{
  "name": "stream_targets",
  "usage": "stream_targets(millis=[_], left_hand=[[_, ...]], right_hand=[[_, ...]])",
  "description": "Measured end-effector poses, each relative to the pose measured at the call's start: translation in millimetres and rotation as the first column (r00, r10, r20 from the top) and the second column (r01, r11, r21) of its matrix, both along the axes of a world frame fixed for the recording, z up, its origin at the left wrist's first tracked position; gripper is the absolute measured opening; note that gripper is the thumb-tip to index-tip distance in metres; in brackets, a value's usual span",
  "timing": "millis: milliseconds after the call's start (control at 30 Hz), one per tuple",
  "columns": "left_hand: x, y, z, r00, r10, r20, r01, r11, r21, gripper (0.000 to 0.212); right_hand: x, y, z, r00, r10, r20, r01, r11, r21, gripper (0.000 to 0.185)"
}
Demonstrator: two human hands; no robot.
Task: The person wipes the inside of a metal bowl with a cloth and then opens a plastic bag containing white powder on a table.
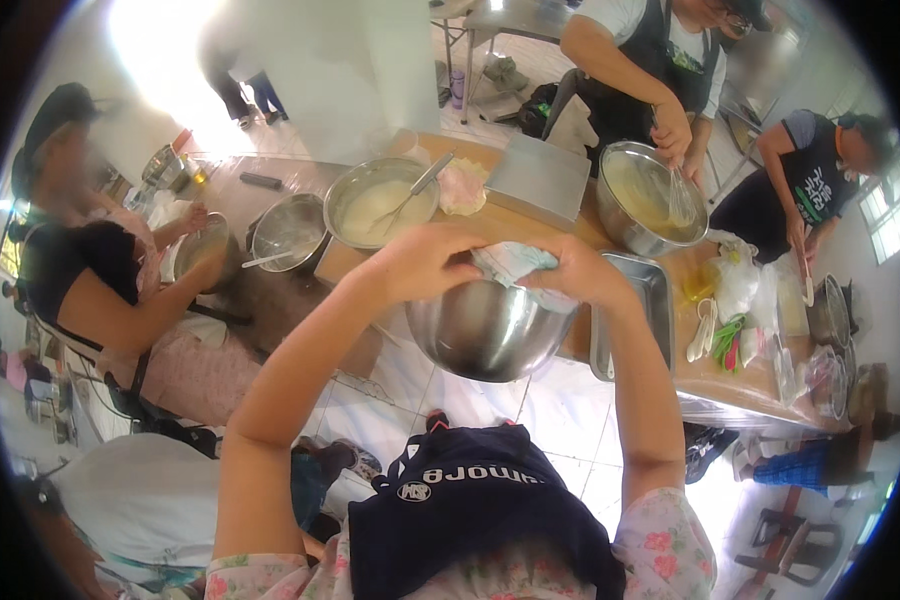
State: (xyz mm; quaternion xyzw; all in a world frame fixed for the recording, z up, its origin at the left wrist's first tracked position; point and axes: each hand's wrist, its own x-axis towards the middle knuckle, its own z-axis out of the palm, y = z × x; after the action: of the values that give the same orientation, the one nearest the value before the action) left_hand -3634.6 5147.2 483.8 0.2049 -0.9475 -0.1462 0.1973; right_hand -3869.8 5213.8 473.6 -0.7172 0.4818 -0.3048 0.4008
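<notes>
A large steel mixing bowl (495, 330) is in front of me at the table's near edge, its shiny outer side towards me. My left hand (431, 259) curves over the bowl's upper left, with thumb and fingertips at the rim and beside a crumpled pale blue-green cloth (516, 262). On the other side, my right hand (581, 274) pinches that cloth against the bowl's upper right. The bowl's inside is hidden from view. Just beyond my left hand stands a bowl of pale batter (379, 202), with a whisk (420, 184) resting in it.
One co-worker whisks yellowish batter in a steel bowl (649, 199); another stirs a bowl (206, 251) at left. A rectangular metal pan (630, 322) lies by my right forearm. Beyond are a metal box (538, 180), measuring spoons (729, 337) and plastic bags (739, 281).
</notes>
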Motion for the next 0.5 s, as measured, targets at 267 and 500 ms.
stream_targets(millis=[267, 500], left_hand=[[10.2, -18.6, -6.1, 0.978, 0.048, 0.204, -0.168, 0.766, 0.62, 0.027], [-23.0, 1.5, -13.9, 1.0, 0.001, -0.01, 0.005, 0.8, 0.6, 0.021]], right_hand=[[-21.1, 12.6, 24.8, 0.458, -0.696, 0.553, 0.691, 0.67, 0.272, 0.04], [97.5, 100.3, -37.8, 0.761, -0.578, -0.296, 0.383, 0.768, -0.514, 0.083]])
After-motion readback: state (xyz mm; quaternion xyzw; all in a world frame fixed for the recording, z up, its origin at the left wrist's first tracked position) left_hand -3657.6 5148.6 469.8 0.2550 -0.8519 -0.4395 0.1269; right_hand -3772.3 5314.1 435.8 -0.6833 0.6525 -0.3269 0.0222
